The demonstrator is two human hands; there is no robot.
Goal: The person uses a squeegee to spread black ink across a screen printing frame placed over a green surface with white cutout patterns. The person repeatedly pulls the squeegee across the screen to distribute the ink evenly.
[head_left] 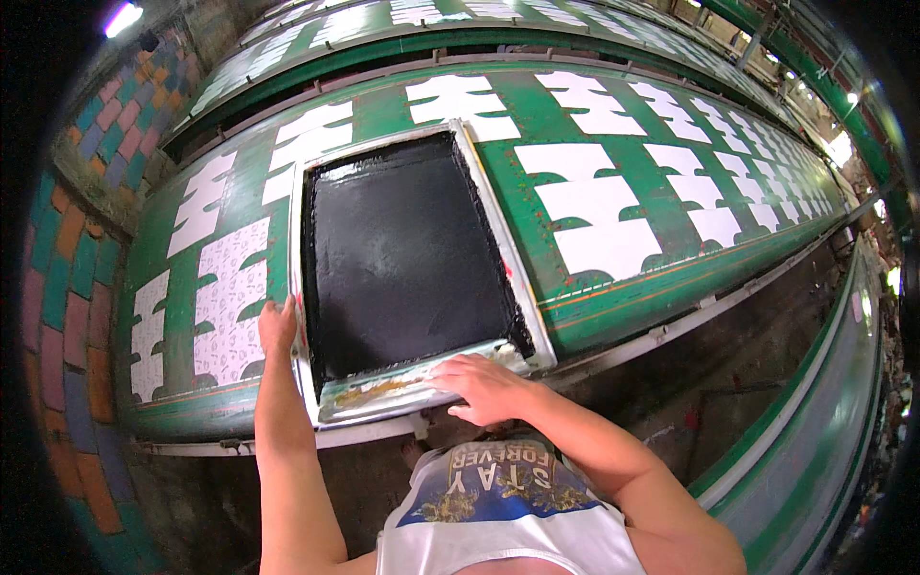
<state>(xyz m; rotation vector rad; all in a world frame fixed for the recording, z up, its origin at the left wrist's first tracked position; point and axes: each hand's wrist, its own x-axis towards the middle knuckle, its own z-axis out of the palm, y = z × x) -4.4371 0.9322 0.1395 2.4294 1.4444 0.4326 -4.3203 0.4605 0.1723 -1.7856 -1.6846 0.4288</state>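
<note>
A large printing screen (407, 249) with a pale frame and a black, ink-covered mesh lies flat on a long green table (537, 115). My left hand (277, 324) grips the frame's left edge near the front corner. My right hand (484, 385) rests flat on the frame's near edge, fingers spread over its ink-stained rail. White cut fabric pieces (589, 206) lie in rows along the table on both sides of the screen. The piece to the left (228, 292) carries a fine printed pattern.
A second green table (815, 422) runs along the right, across a dark floor aisle (709, 383). More green tables with white pieces stretch behind (402, 19). A wall of coloured tiles (72, 287) stands at the left.
</note>
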